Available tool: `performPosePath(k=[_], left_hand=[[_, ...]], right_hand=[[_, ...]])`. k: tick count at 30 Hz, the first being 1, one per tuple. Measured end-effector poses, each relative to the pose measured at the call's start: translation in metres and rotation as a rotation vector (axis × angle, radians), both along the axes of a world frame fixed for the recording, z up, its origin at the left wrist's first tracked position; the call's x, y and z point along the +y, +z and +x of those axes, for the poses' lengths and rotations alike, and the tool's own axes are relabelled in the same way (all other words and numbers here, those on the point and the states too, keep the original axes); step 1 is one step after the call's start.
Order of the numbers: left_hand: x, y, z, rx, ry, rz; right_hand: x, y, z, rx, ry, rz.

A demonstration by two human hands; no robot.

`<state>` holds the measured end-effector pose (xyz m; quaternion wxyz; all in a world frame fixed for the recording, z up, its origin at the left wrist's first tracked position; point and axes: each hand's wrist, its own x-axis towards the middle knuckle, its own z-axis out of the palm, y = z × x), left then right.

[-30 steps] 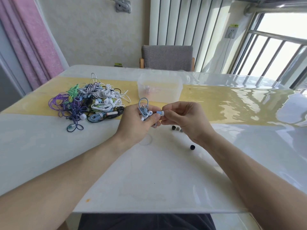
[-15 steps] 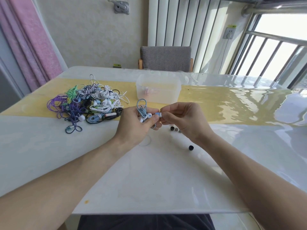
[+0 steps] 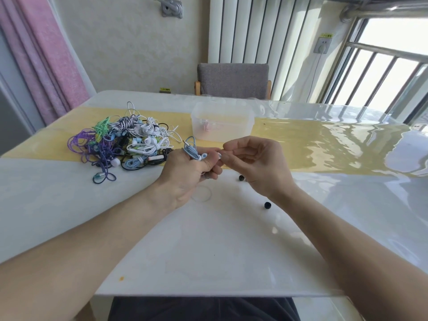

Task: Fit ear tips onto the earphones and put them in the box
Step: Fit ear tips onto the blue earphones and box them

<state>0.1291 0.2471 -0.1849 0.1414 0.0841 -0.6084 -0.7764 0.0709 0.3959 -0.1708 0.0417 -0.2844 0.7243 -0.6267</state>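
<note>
A: Where's the earphone?
B: The left hand (image 3: 185, 174) grips the coiled blue earphones (image 3: 193, 152); the right hand (image 3: 254, 162) pinches at one earbud just beside the left thumb.
A: How will it handle?
B: Light, limp cord, I'd judge; hold the hard bud, not the wire. Black ear tips (image 3: 267, 205) lie below the right wrist, likely soft and bouncy.
A: The surroundings?
B: Glossy white table (image 3: 208, 251), probably slippery. Clear box (image 3: 222, 126) beyond both hands, a tangled earphone pile (image 3: 125, 142) left of them.

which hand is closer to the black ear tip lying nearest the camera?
Right. The right hand has its wrist just beside and above that black ear tip. The left hand, holding the blue earphones, sits well off to the tip's left.
</note>
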Motion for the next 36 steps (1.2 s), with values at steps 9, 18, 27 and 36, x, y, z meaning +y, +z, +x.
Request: performPosePath(k=[9,18,27,36], left_hand=[[0.0,0.001,0.0,-0.018,-0.031,0.052],[0.006,0.001,0.002,0.021,-0.022,-0.013],[0.006,0.001,0.001,0.035,-0.013,0.022],[0.006,0.004,0.003,0.026,-0.047,0.063]], right_hand=[[0.002,0.005,0.005,-0.07,-0.018,-0.016],[0.002,0.01,0.009,-0.173,-0.096,-0.032],[0.002,0.011,0.011,-0.139,-0.062,-0.057],[0.006,0.019,0.016,-0.166,0.009,-0.096]])
